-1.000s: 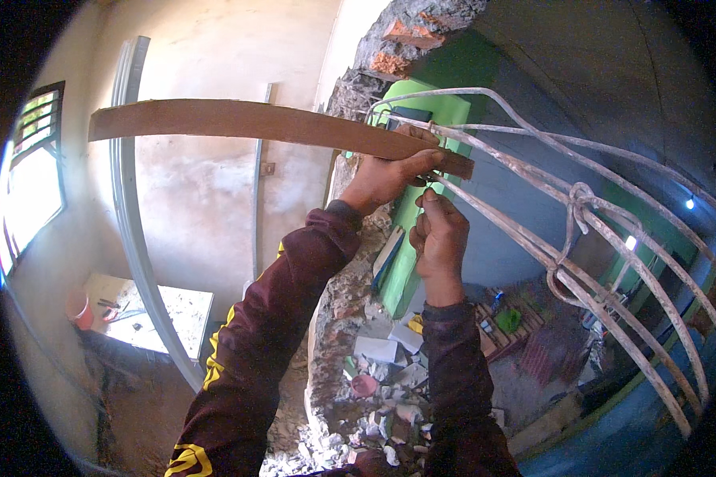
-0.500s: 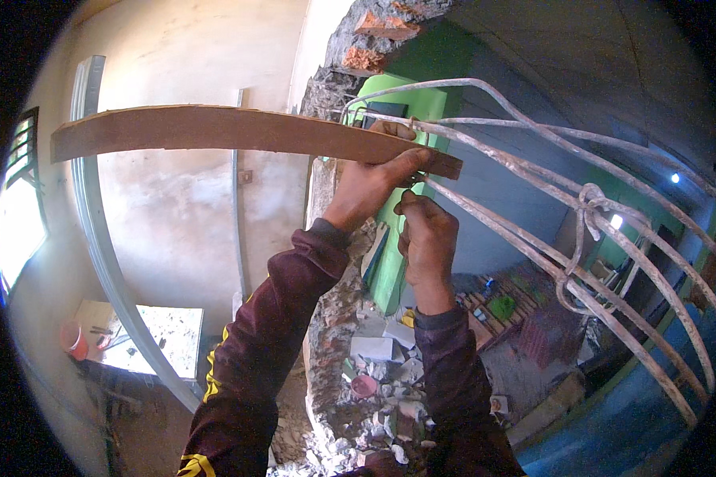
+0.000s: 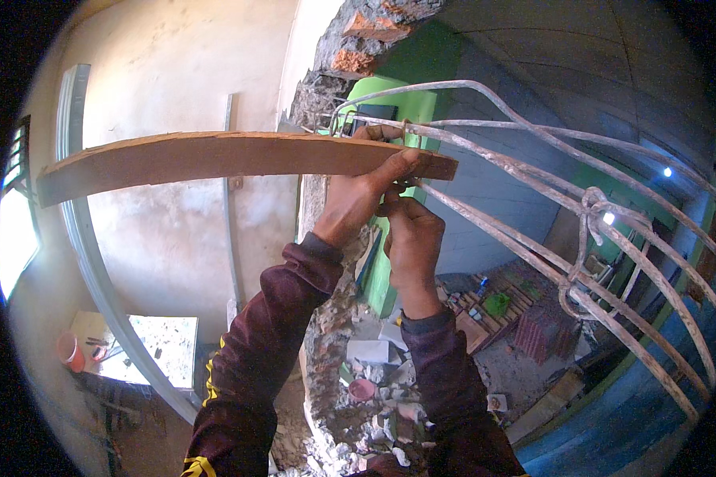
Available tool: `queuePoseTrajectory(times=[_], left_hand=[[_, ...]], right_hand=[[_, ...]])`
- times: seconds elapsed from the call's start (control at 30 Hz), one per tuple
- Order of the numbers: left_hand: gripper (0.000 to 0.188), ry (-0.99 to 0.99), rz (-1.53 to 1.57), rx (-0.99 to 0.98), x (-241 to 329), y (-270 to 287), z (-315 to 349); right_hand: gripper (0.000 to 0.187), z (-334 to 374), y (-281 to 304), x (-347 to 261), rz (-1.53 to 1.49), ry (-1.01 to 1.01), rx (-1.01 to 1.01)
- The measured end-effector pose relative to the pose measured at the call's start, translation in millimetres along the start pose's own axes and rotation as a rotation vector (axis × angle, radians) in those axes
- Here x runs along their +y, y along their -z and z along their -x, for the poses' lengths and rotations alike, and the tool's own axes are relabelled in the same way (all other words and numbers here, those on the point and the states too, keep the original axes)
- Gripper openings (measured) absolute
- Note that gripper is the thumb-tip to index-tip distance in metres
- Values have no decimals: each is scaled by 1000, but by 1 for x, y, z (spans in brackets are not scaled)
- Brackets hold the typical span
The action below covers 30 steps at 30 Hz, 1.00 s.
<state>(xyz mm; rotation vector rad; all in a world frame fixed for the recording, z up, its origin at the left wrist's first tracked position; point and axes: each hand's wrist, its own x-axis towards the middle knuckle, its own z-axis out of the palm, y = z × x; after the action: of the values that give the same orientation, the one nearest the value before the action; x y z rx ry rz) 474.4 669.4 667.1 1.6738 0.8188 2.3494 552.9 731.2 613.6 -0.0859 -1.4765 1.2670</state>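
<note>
A long brown wooden plank point(image 3: 199, 155) stretches from the left across to the ends of rusty, whitened reinforcing bars point(image 3: 509, 163). My left hand point(image 3: 350, 199) is closed round the plank near its right end, thumb on the near face and fingers behind. Just below, my right hand point(image 3: 414, 242) is closed, its fingertips pinched near the plank's lower edge beside my left wrist. Whatever is in that pinch is too small to make out. A thin loop of wire or rod point(image 3: 406, 131) stands at the plank's top edge. Bent stirrups point(image 3: 593, 215) bind the bars farther right.
A broken brick wall edge point(image 3: 330, 310) runs down the middle, with rubble point(image 3: 374, 421) below. Metal channel profiles point(image 3: 75, 159) stand at left, near a table point(image 3: 183, 342) with tools and a pink bucket point(image 3: 70, 351). Stacked reddish tiles point(image 3: 545, 330) lie at right.
The plank's left end has dropped lower in view. Both hands have shifted slightly left, and my right hand's fingertips are now closer to my left hand. The view has shifted a little.
</note>
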Motion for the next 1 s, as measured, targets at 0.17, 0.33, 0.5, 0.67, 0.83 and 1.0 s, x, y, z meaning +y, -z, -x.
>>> queuePoseTrajectory(times=[0.17, 0.33, 0.5, 0.67, 0.83, 1.0], left_hand=[[37, 32, -58, 22, 2, 4, 1], [35, 66, -226, 73, 10, 13, 15], [45, 198, -252, 45, 16, 14, 20], [43, 134, -268, 12, 16, 15, 8], [44, 119, -388, -9, 17, 19, 4], [43, 75, -466, -18, 18, 22, 1]], right_hand=[[19, -5, -15, 10, 18, 135, 81], [20, -6, -28, 18, 104, 314, 135], [24, -5, -28, 19, 281, 405, 133], [21, -13, -38, 27, 211, 575, 148], [19, -21, -42, 35, 291, 507, 185], [18, -23, -38, 28, 303, 482, 149]])
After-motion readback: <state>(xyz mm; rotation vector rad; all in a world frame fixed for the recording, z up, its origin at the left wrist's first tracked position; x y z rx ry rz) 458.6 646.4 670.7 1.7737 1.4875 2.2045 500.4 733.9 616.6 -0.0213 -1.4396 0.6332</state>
